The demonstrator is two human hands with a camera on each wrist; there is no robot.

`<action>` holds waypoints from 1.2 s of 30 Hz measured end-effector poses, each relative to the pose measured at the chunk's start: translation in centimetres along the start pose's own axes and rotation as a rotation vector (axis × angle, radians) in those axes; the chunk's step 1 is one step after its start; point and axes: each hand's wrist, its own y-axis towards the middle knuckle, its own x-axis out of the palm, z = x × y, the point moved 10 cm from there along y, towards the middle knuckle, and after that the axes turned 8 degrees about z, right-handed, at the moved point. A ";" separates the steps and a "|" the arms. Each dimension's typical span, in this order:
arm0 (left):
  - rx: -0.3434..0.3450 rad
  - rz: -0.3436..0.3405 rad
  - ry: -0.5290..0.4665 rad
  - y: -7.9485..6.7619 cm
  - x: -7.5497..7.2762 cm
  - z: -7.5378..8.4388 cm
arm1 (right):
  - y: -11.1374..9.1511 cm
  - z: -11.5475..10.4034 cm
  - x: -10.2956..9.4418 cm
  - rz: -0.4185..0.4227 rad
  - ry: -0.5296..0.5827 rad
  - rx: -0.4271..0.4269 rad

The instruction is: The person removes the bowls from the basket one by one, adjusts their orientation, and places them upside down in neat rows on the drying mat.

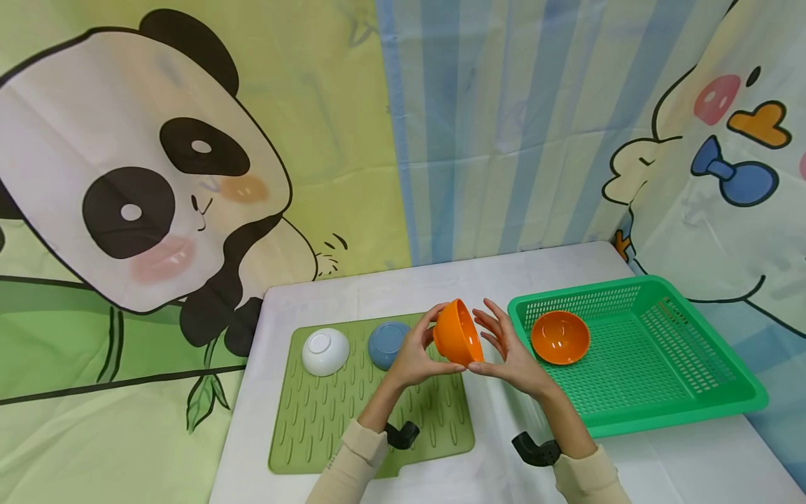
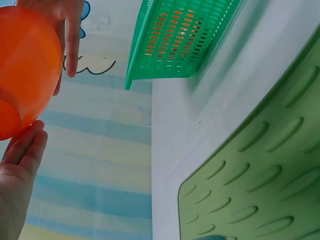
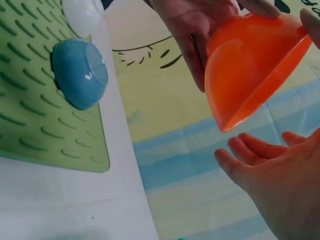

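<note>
An orange bowl (image 1: 456, 334) is held up, tilted on its side with its opening toward the right. My left hand (image 1: 412, 353) grips it from the left, fingers on the outside and thumb near the lower rim. On the other side, my right hand (image 1: 513, 357) touches the rim with its thumb; its fingers (image 3: 250, 152) are spread and apart from the bowl. Below and left, a blue bowl (image 1: 385, 344) and a white bowl (image 1: 325, 351) rest upside down on a green drying mat (image 1: 334, 420).
To the right stands a green plastic basket (image 1: 667, 420) with another orange bowl (image 1: 560, 337) inside, opening upward. Mat and basket are on a white-covered table (image 1: 491, 462). Printed curtains (image 1: 340, 140) hang behind the table.
</note>
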 end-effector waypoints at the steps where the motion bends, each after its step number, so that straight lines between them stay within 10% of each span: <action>1: -0.003 0.000 0.000 0.0 -0.1 0.0 | 0.0 -0.2 0.0 0.003 -0.013 -0.003; 12: -0.010 0.037 0.188 -0.2 -1.2 -0.3 | 0.0 -2.0 -0.8 0.110 -0.172 0.044; 21: -0.092 0.116 0.436 -1.1 -2.6 -4.6 | 0.3 -0.7 -1.1 0.216 -0.344 0.040; 36: -0.011 0.090 0.697 -0.9 -2.5 -3.9 | 0.3 0.4 0.6 0.306 -0.566 0.203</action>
